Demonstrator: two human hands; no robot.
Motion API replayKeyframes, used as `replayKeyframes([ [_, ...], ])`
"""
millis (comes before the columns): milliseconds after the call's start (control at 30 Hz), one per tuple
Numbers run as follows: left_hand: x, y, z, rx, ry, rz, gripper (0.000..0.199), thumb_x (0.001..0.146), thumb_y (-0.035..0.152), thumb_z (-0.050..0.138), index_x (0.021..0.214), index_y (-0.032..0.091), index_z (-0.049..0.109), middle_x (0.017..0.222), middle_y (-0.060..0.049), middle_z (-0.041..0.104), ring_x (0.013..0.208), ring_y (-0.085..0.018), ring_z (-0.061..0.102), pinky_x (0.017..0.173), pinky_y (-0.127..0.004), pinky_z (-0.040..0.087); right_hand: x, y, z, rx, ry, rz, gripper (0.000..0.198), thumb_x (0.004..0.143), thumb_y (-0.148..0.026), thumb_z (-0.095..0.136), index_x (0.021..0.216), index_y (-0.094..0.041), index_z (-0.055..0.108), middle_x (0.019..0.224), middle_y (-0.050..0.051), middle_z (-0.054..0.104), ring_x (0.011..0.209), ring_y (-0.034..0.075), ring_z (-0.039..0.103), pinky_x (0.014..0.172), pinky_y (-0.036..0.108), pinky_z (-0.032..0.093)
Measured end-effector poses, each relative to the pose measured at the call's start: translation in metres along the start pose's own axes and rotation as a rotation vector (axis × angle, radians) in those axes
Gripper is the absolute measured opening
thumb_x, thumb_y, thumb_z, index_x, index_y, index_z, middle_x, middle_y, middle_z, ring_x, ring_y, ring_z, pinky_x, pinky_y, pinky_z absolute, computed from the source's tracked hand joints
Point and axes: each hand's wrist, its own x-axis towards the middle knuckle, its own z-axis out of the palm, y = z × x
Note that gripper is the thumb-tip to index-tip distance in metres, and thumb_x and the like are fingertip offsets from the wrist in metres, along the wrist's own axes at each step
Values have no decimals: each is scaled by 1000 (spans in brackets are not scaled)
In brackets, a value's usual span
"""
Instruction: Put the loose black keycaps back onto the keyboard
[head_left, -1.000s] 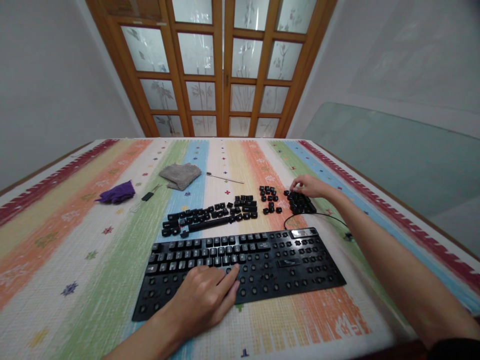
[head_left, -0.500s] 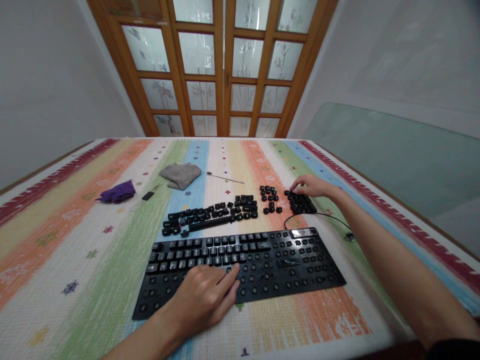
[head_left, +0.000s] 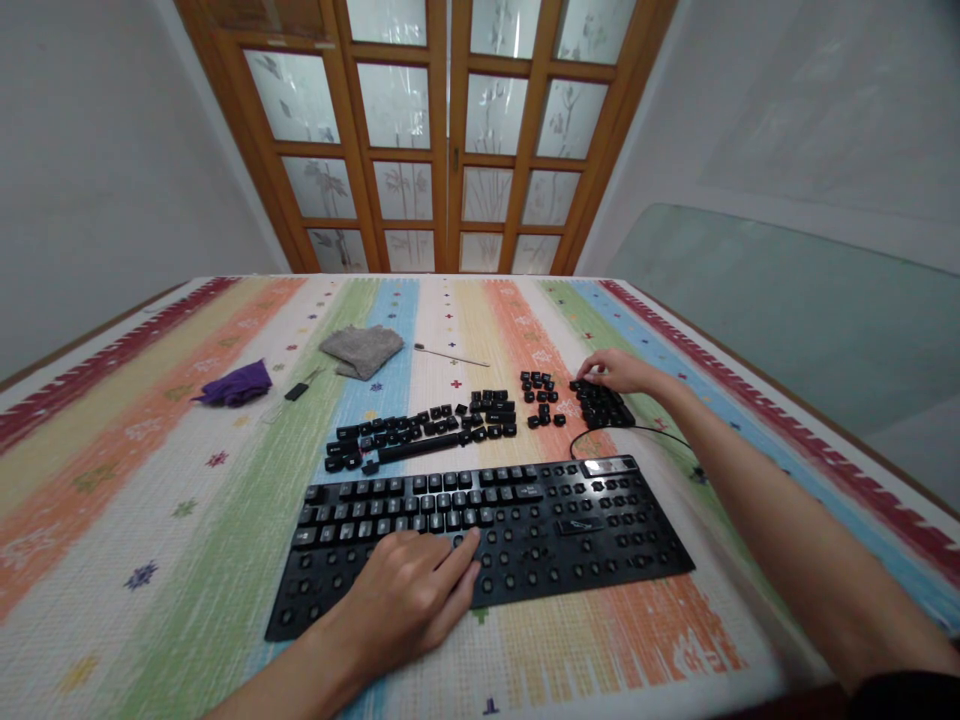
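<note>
The black keyboard (head_left: 577, 526) is lying beneath your left hand (head_left: 420, 580), which is resting on its lower rows, index fingertip pointing to the last mounted keycaps; whether those fingers are gripping anything, you cannot tell. Beyond the keyboard's far right corner, your right hand (head_left: 616, 370) is touching the far end of a keycap cluster (head_left: 604, 408), thumb and fingertips coming close together; whether they are pinching a keycap is unclear. More loose keycaps (head_left: 501, 410) are sitting behind the keyboard. Farther out, a thin brush (head_left: 454, 357), a grey cloth (head_left: 362, 352) and a purple cloth (head_left: 236, 385) are lying on the table (head_left: 150, 500).
</note>
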Motion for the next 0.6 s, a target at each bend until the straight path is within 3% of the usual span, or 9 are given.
replayKeyframes([
  [600, 0, 0, 0, -14, -4, -8, 26, 101, 22, 42, 112, 12, 63, 62, 0, 60, 48, -16, 56, 45, -30, 44, 19, 9, -2, 7, -3, 8, 26, 80, -32, 61, 94, -20, 79, 87, 6, 78, 74, 19, 69, 70, 25, 52],
])
